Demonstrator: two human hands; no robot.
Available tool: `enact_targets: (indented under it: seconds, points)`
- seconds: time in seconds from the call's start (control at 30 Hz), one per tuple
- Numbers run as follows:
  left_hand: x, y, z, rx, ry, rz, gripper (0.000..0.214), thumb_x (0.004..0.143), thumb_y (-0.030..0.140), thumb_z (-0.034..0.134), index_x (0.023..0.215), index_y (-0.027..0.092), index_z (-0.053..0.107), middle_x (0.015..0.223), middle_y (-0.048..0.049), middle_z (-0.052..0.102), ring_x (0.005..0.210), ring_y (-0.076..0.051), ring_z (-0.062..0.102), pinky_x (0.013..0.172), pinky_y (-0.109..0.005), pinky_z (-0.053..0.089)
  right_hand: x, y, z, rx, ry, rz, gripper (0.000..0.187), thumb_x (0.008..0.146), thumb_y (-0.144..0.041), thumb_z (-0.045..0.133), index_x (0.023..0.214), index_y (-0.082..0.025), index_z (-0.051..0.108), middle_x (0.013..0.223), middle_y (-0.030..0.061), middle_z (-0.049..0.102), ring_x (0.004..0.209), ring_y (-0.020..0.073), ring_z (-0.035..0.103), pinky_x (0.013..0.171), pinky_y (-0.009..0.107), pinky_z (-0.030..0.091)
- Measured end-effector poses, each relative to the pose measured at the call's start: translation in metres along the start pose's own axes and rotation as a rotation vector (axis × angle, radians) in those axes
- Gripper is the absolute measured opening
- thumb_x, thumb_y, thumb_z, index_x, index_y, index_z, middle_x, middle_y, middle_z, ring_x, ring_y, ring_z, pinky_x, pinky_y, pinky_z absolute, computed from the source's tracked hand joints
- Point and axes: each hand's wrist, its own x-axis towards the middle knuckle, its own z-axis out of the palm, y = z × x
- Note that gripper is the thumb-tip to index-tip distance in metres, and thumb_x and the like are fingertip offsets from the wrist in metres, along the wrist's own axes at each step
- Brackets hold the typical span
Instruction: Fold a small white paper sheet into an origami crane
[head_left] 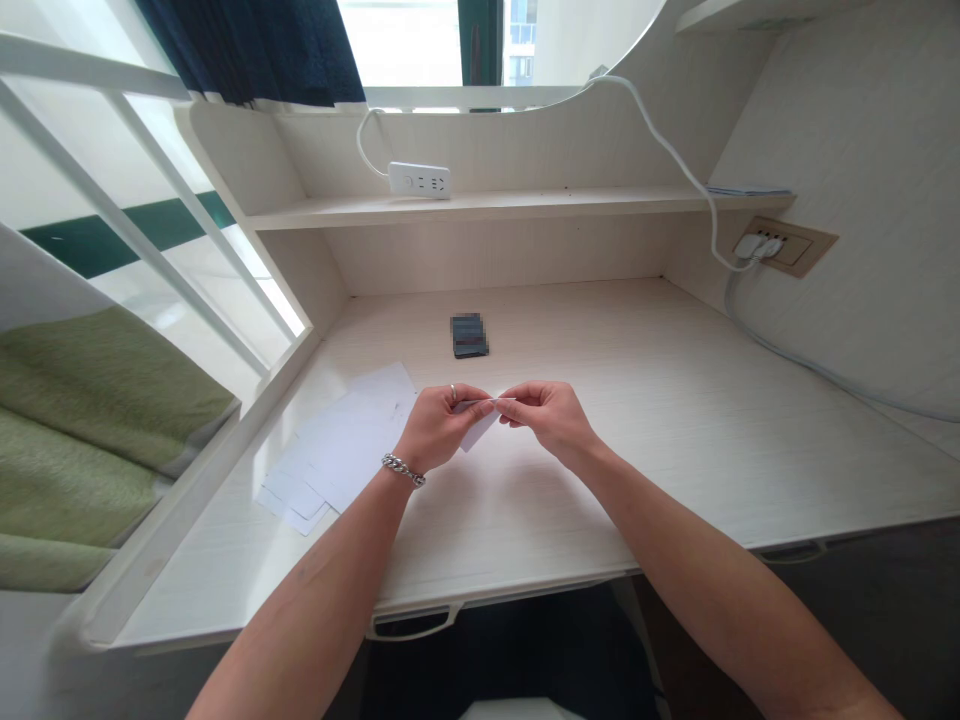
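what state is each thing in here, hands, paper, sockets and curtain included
left hand, pinching paper
right hand, pinching paper
small paper piece, held in both hands, folding unclear
paper sheets, loose, overlapping
power strip, no plugs in its visible sockets
wall socket, plugged into
dark blue curtain, drawn aside
dark pixelated item, lying down

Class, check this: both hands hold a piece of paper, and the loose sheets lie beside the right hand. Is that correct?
The side is wrong: as the head view shows, the loose sheets lie beside the left hand.
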Motion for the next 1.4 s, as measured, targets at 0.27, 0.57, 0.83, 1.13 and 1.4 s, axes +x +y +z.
enact_targets:
  seconds: [0.27,0.57,0.83,1.13,1.4]
  points:
    - [0.0,-0.001,0.0,0.003,0.0,0.017,0.027,0.078,0.043,0.067,0.083,0.018,0.075,0.075,-0.0042,0.073,0.066,-0.016,0.063,0.056,-0.023,0.045,0.001,0.001,-0.001,0.043,-0.012,0.021,0.035,0.057,-0.042,0.084,0.075,-0.014,0.074,0.064,0.0048,0.068,0.062,0.0154,0.063,0.064,0.031,0.054]
    - [0.0,0.001,-0.001,0.047,0.003,0.024,0.023,0.078,0.04,0.068,0.083,0.019,0.076,0.075,-0.0041,0.073,0.067,-0.016,0.063,0.058,-0.024,0.046,0.0,0.0,-0.001,0.026,-0.002,0.02,0.035,0.057,-0.043,0.083,0.074,-0.014,0.075,0.064,0.0058,0.069,0.061,0.0155,0.064,0.064,0.031,0.055]
    - [0.0,0.0,-0.001,0.064,0.01,0.011,0.023,0.077,0.041,0.067,0.081,0.02,0.076,0.073,-0.0039,0.073,0.067,-0.017,0.063,0.058,-0.025,0.046,0.001,0.005,0.0,-0.002,-0.01,-0.019,0.036,0.06,-0.047,0.081,0.074,-0.015,0.075,0.063,0.0047,0.069,0.058,0.0151,0.064,0.061,0.031,0.056]
    - [0.001,0.0,-0.003,-0.001,-0.005,-0.088,0.025,0.073,0.041,0.071,0.081,0.018,0.076,0.072,-0.0043,0.072,0.063,-0.016,0.06,0.053,-0.024,0.042,0.004,-0.002,-0.015,0.134,-0.115,0.13,0.042,0.07,-0.054,0.074,0.082,-0.014,0.075,0.076,0.0095,0.072,0.067,0.0165,0.068,0.066,0.029,0.057]
    - [0.001,0.001,-0.002,0.02,-0.041,-0.106,0.025,0.073,0.041,0.07,0.078,0.018,0.076,0.071,-0.0047,0.072,0.063,-0.016,0.06,0.053,-0.024,0.042,0.003,0.004,-0.009,-0.09,-0.117,0.04,0.036,0.071,-0.049,0.074,0.077,-0.014,0.073,0.066,0.0061,0.069,0.061,0.0144,0.065,0.06,0.026,0.054]
